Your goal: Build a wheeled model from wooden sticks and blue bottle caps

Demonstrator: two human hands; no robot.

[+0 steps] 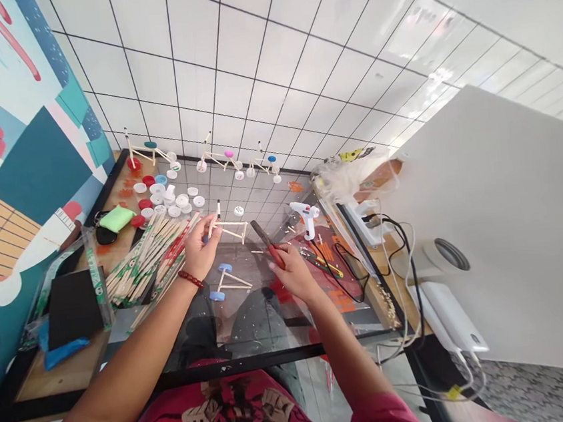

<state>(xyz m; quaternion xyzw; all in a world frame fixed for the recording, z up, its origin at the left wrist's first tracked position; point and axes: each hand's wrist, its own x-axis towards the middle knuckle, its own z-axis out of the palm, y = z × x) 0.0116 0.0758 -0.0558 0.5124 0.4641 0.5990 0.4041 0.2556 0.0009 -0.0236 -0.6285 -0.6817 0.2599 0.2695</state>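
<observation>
My left hand (pixel 201 247) is closed on a small frame (pixel 232 224) of thin wooden sticks glued together, with a black-tipped post rising from it. Closed in my right hand (pixel 293 274) is a red-handled tool (pixel 262 234) with a long, dark, flat blade. The blade's tip is close to the right end of the frame; whether they touch I cannot tell. Below them on the glass table lies a stick triangle (pixel 235 286) with two blue bottle-cap wheels. A white cap (pixel 238 211) sits just beyond the frame.
Wooden sticks (pixel 140 256) and bottle caps (pixel 169 199) lie at the left. Several finished stick tricycles (pixel 218 158) stand along the back wall. At the right are a white glue gun (pixel 306 218), a yellow cutter (pixel 332 267), cables and a power strip (pixel 370 222).
</observation>
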